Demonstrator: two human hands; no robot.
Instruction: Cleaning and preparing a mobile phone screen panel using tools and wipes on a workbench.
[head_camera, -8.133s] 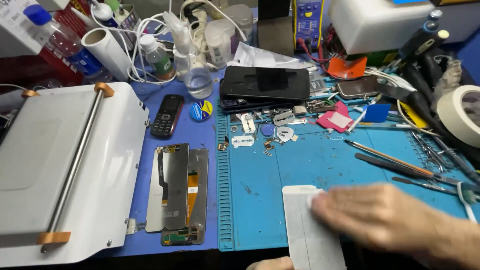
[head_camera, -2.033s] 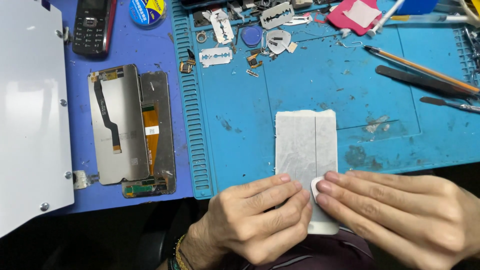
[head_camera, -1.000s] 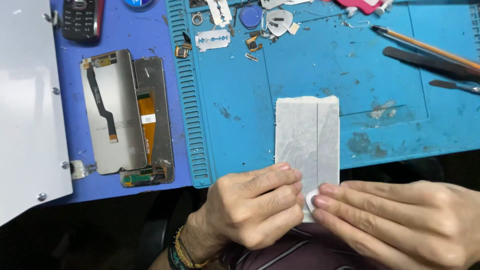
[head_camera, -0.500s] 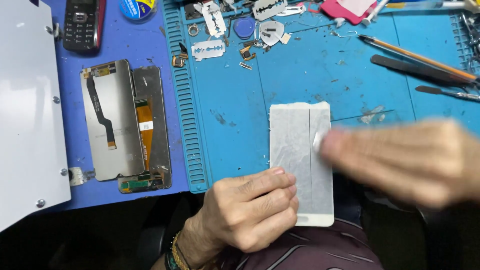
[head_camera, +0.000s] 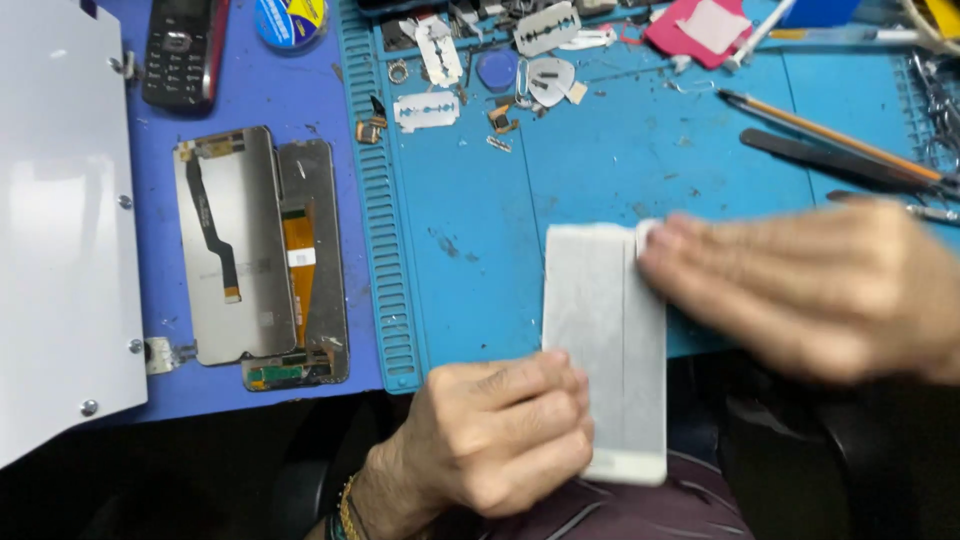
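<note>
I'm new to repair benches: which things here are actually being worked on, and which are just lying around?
In use: white phone panel, held by left hand, wiped by blurred right hand.

Lying about: two bare screen assemblies, razor blades, keypad phone, tweezers, brush.

Over on the left, a white metal plate (head_camera: 60, 230) covers the edge of the purple mat (head_camera: 300, 90). Just beside it lie two stripped phone screens (head_camera: 262, 255), side by side, ribbon cables showing. Up top, a dark keypad phone (head_camera: 183, 50) and a round tin (head_camera: 291, 18). On the blue work mat (head_camera: 470, 220): razor blades (head_camera: 427, 110), small scattered parts, a pink cloth (head_camera: 705, 25), a brush (head_camera: 830, 125), dark tweezers (head_camera: 840, 160).
</note>
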